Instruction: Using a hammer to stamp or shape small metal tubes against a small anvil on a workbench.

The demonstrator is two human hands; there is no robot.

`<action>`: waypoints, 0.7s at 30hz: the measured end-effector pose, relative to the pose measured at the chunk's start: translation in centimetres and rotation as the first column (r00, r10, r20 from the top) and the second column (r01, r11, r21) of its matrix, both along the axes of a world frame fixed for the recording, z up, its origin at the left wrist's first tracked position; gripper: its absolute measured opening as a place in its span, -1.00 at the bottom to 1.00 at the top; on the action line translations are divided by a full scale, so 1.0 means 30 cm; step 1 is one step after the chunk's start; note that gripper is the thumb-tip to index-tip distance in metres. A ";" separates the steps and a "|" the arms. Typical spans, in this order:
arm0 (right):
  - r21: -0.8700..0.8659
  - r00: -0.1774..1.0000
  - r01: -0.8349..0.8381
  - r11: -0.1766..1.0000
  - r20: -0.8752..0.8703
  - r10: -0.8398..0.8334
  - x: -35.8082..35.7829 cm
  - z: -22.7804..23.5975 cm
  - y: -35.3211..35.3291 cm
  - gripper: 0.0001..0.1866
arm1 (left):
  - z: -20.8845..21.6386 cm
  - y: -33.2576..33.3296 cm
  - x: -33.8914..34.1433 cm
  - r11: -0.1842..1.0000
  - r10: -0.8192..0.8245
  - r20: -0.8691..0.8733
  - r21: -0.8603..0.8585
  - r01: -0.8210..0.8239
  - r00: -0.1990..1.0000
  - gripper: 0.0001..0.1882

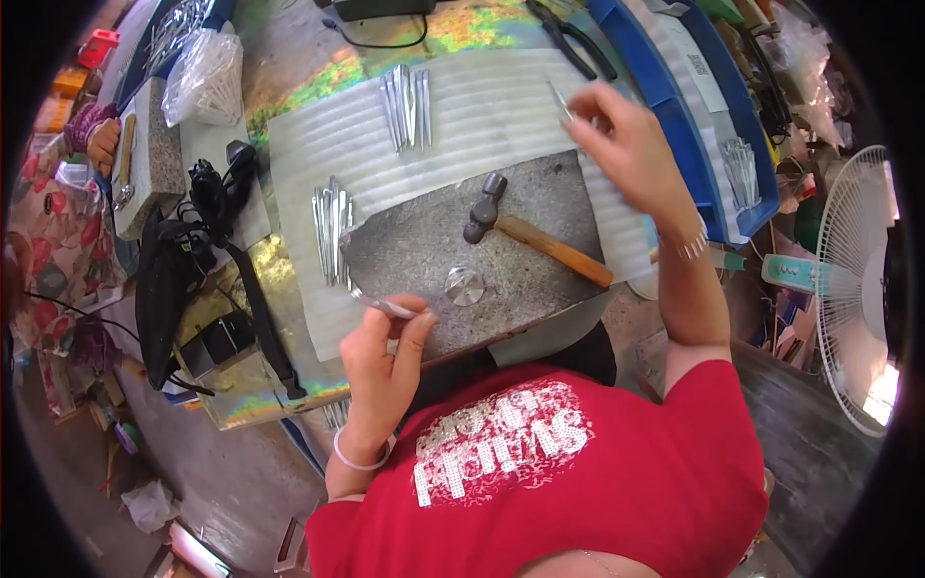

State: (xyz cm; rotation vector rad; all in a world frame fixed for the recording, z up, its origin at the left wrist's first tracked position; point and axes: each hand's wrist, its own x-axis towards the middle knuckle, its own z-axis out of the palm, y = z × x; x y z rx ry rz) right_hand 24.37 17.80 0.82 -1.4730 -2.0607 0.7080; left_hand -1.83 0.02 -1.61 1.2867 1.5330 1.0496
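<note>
Our left hand [379,354] pinches a slim silver metal stick [390,307] between thumb and finger, by the near left edge of the dark stone slab [405,250]. Our right hand [631,149] pinches a thin silver piece [559,99] past the slab's far right corner. On the slab we see a hammer [554,250] with a wooden handle, and a round shiny disc [464,286]. The slab sits on a white foam sheet [289,164], with two bunches of sticks on it: one far [407,108], one left [330,231]. The table [236,405] under it has shiny rainbow patches. Black pliers [564,39] lie far off, beside a blue tray [665,96]. A white fan [848,289] stands right; at the far left, another person's hand [103,144] is by a stone block [159,164].
</note>
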 end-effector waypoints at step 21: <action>-0.203 0.965 -0.139 0.969 -0.246 0.087 -0.069 -0.006 -0.386 -0.68 | -0.008 0.078 0.087 0.996 -0.077 0.241 0.068 0.062 0.967 -0.85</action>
